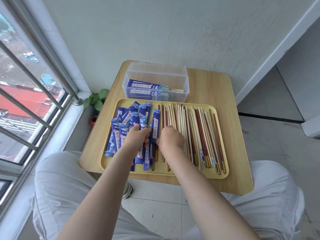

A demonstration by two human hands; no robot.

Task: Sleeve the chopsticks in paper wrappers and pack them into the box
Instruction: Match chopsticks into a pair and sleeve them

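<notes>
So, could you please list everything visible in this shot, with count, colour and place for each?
table: one, light wood, against the wall
tray: one, pale yellow, on the table's near part
paper wrappers: a loose pile, blue with white and red print, left part of the tray
chopsticks: many, pale wood and dark red, bare, right part of the tray
box: one, clear plastic, open, behind the tray
sleeved chopsticks: a few, blue wrappers, lying in the box
plant: one, green leaves, red pot, on the floor left of the table
window: one, metal bars, far left
left hand: grips wrappers in the pile
right hand: curled over the chopsticks; its grasp is hidden
</notes>
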